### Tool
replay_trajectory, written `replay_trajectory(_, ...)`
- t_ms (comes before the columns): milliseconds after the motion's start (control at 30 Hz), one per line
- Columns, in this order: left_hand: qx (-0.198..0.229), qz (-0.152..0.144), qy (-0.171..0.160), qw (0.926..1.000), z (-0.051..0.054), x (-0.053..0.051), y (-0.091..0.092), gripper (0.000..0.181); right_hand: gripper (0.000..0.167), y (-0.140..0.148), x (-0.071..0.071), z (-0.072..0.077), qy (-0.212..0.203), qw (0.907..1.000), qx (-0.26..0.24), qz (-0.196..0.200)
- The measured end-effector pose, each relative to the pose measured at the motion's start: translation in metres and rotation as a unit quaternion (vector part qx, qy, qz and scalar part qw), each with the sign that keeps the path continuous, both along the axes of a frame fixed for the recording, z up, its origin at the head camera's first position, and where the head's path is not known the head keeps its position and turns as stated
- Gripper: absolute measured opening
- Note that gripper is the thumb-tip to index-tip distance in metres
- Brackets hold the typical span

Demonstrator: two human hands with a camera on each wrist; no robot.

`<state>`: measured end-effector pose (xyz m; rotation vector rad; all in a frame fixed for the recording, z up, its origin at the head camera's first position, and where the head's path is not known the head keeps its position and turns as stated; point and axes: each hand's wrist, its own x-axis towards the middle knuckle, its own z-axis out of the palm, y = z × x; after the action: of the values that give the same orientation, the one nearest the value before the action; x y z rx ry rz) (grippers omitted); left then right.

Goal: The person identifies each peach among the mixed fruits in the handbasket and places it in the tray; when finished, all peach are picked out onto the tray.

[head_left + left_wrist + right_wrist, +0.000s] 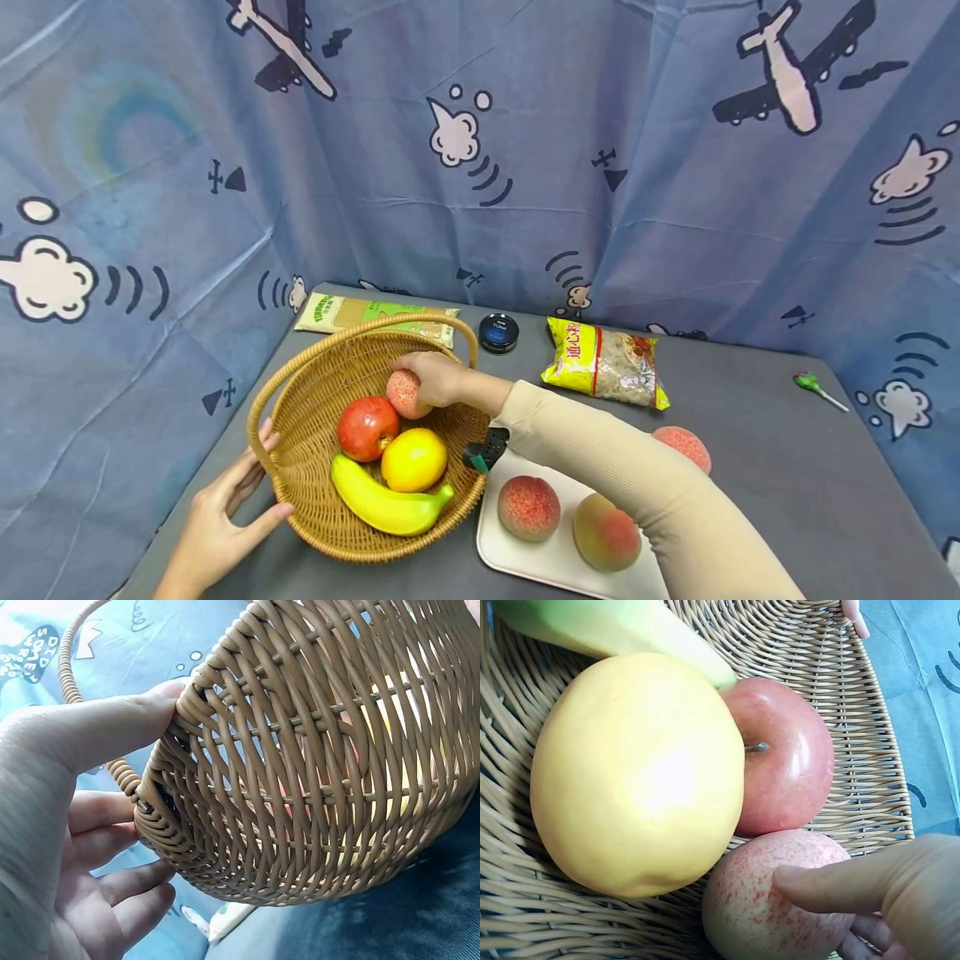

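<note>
A wicker basket [306, 421] with an arched handle sits left of centre in the head view. Its left rim is held by my left hand [217, 521], with the thumb on one side and the fingers on the other. My right hand [441, 377] reaches inside and grips a speckled pink peach [406, 395], thumb across its skin. Touching that peach is a red apple [787, 761]. Beside the apple lies a round yellow fruit [414, 460], and a banana [386, 498] rests along the basket's near side.
Right of the basket, a white tray [498, 554] bears peaches [529, 507], partly behind the right sleeve. Another peach [684, 447] shows past the sleeve. Behind are a noodle pack [341, 312], a tuna tin [498, 333] and a yellow food bag [603, 362]. A green lollipop [810, 382] lies far right.
</note>
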<state>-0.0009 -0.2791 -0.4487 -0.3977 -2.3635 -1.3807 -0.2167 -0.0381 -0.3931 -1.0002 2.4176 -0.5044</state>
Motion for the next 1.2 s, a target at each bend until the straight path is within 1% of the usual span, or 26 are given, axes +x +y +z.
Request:
replay_trajectory(167,0.006,-0.007,0.022,0.9997,-0.003,-0.001,0.000,0.090,0.070,0.000,0.000,-0.001,0.008,1.0000,-0.005,0.002)
replay_trajectory(267,0.005,-0.008,0.023,0.9997,-0.004,-0.002,0.000,0.090,0.069,0.000,0.000,-0.002,0.022,0.9997,-0.009,0.003)
replay_trajectory(433,0.004,-0.002,0.011,0.9999,-0.002,-0.001,0.002,0.089,0.067,0.000,0.002,-0.004,0.048,0.9988,-0.011,-0.002)
replay_trajectory(567,0.004,-0.007,0.018,0.9998,0.000,-0.001,0.003,0.090,0.062,-0.001,0.005,-0.001,0.082,0.9963,-0.022,-0.009)
replay_trajectory(667,0.003,-0.008,0.017,0.9998,0.000,-0.001,0.003,0.089,0.058,-0.002,0.005,0.005,0.104,0.9940,-0.032,-0.011)
replay_trajectory(767,-0.003,-0.002,0.000,1.0000,0.000,-0.001,0.001,0.089,0.057,-0.003,0.006,0.012,0.103,0.9935,-0.046,-0.015)
replay_trajectory(900,-0.010,0.004,-0.016,0.9998,-0.001,0.000,-0.001,0.088,0.058,-0.004,0.009,0.022,0.086,0.9937,-0.070,-0.017)
replay_trajectory(1033,-0.012,0.004,-0.019,0.9997,-0.001,0.001,-0.002,0.087,0.059,-0.003,0.015,0.030,0.073,0.9924,-0.100,-0.002)
replay_trajectory(1200,-0.017,0.003,-0.021,0.9996,-0.002,0.001,-0.003,0.086,0.060,0.002,0.024,0.041,0.054,0.9872,-0.149,0.022)
